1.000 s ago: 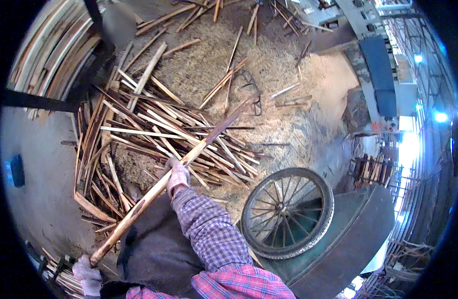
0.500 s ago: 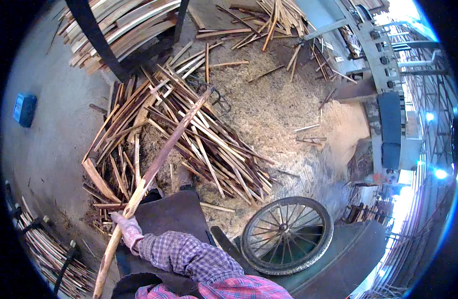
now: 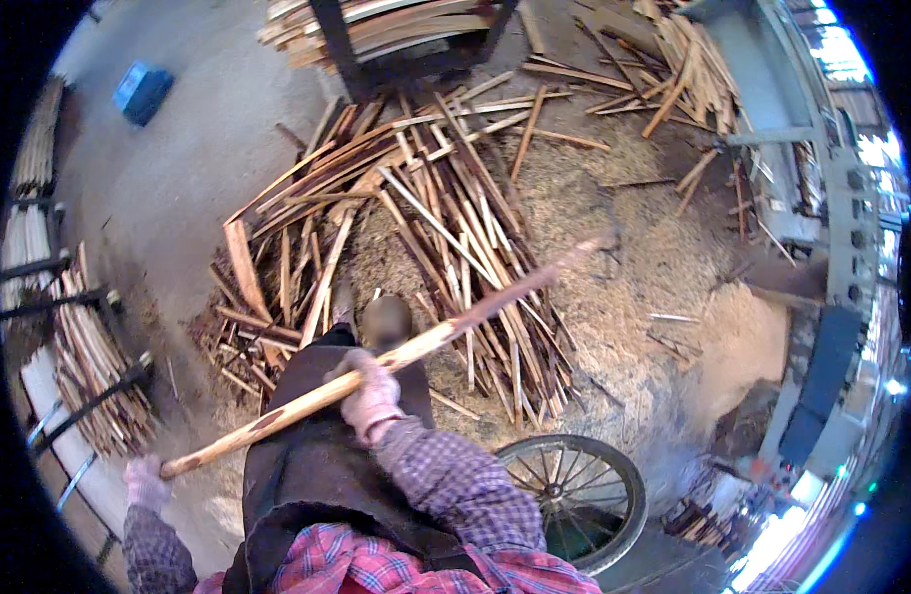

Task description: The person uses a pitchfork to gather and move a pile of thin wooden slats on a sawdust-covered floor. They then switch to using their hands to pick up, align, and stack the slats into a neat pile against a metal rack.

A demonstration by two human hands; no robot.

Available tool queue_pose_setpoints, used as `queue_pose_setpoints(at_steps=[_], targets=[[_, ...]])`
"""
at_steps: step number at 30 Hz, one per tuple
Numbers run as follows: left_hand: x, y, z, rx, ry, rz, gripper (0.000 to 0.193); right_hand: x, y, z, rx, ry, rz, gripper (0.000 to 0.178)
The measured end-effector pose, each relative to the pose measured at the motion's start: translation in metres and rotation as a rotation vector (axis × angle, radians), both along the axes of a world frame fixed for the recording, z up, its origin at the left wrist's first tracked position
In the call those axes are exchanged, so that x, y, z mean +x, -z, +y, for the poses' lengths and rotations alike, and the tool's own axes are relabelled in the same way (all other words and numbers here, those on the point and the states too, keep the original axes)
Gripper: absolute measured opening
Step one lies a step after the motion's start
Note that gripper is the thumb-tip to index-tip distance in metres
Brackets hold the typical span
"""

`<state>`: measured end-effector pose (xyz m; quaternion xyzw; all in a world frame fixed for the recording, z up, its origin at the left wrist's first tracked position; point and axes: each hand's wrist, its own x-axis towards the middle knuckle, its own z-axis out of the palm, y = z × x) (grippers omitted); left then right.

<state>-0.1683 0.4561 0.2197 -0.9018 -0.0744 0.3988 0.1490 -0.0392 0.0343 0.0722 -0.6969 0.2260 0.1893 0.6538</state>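
A long wooden pole (image 3: 436,339), pale and stripped at the near part and brown with bark toward the far end, lies slantwise across the front of my dark apron (image 3: 317,475). My right hand (image 3: 369,391), in a light glove, wraps round it near its middle. At the pole's lower left end, my gloved left hand (image 3: 147,483) closes on the tip; its fingers show only small and partly. The far end reaches over a heap of sawn wood strips (image 3: 505,297) and looks blurred.
A spoked wheel (image 3: 631,475) stands close at my right. Racked sticks (image 3: 104,391) line the left side, and a blue box (image 3: 144,94) sits on the floor beyond. Stacked boards (image 3: 416,40) rest behind dark posts. Sawdust (image 3: 748,342) is banked beside machinery (image 3: 822,381) on the right.
The pole has swung clockwise, its far end going right and its near end lifting into view. My right hand has moved right and up with it. My left hand has come into view.
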Motion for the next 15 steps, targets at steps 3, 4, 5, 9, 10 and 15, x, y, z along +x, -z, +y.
queue_pose_setpoints(at_steps=[3,4,5,9,10,15], targets=[[0.023,0.008,-0.039,-0.112,-0.032,-0.118,0.021,0.008,0.023,-0.028,0.861,0.951,0.649,0.013],[0.049,0.006,-0.056,-0.054,0.029,0.041,0.02,0.018,0.01,-0.037,0.786,0.978,0.652,0.016],[0.063,-0.002,-0.081,-0.031,0.095,-0.055,0.019,0.019,0.011,-0.041,0.756,1.068,0.663,0.016],[0.112,-0.018,-0.132,0.191,-0.014,0.255,0.022,0.016,0.032,-0.066,0.75,0.977,0.674,0.011],[0.115,-0.02,-0.136,0.198,0.014,0.256,0.021,0.004,0.044,-0.073,0.795,0.911,0.639,0.01],[0.118,-0.036,-0.156,0.191,0.037,0.289,0.018,-0.001,0.048,-0.088,0.618,0.949,0.66,0.014]])
